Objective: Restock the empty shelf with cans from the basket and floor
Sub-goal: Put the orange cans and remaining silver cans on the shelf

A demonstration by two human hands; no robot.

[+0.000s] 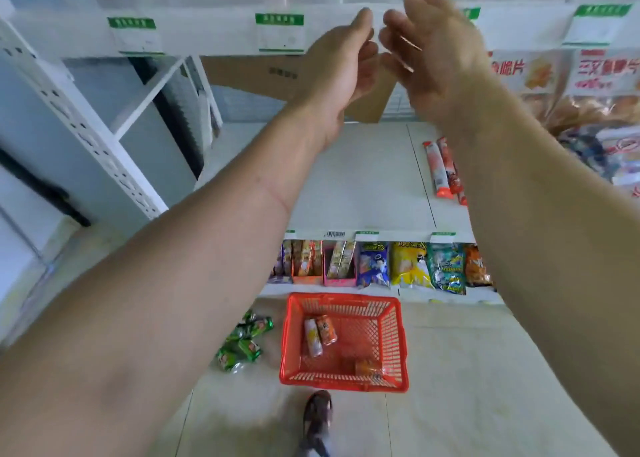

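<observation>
Both arms reach up toward the white upper shelf edge (207, 37). My left hand (341, 65) and my right hand (433, 44) hang close together in front of it, fingers loosely curved, holding nothing. Far below on the floor stands a red plastic basket (394, 338) with three orange cans (320, 332) lying in it. Several green cans (244, 344) lie in a heap on the floor just left of the basket. The white middle shelf (363, 186) below my hands is bare on its left part.
Orange tube packs (441, 169) lie on the middle shelf's right side, with bagged snacks (595, 117) further right. Snack bags and boxes (381, 266) fill the bottom shelf. A cardboard box (263, 75) stands behind the shelf. My shoe (317, 418) is near the basket.
</observation>
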